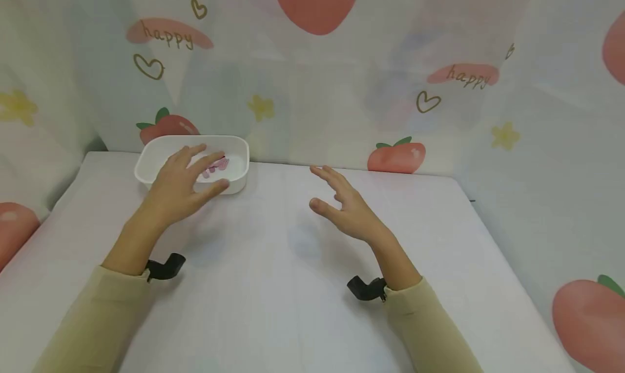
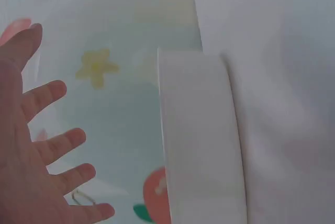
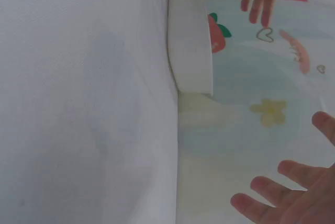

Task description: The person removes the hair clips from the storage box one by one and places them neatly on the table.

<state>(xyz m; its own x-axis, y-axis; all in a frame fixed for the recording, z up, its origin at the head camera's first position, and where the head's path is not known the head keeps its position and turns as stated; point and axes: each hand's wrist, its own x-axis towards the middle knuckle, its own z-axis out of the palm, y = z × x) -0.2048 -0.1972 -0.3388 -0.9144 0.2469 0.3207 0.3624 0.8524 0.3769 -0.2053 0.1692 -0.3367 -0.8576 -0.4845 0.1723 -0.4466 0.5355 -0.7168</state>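
Note:
A white plastic tub [image 1: 239, 184] stands at the back left of the table, with several small pink pieces [image 1: 222, 164] inside whose kind I cannot make out. In the head view my left hand [image 1: 178, 191] is raised in front of the tub and hides part of it. Its fingers are spread and hold nothing; the left wrist view shows the hand [image 2: 36, 145] apart from the tub's side wall [image 2: 201, 135]. My right hand [image 1: 349, 207] hovers above the table to the right of the tub, fingers extended and thumb apart, with nothing in it.
A white cloth covers the table [image 1: 273, 286]. Behind it hangs a curtain [image 1: 312, 101] printed with fruit, hearts and yellow flowers, which also lines both sides. Each wrist carries a black camera mount [image 1: 366, 289].

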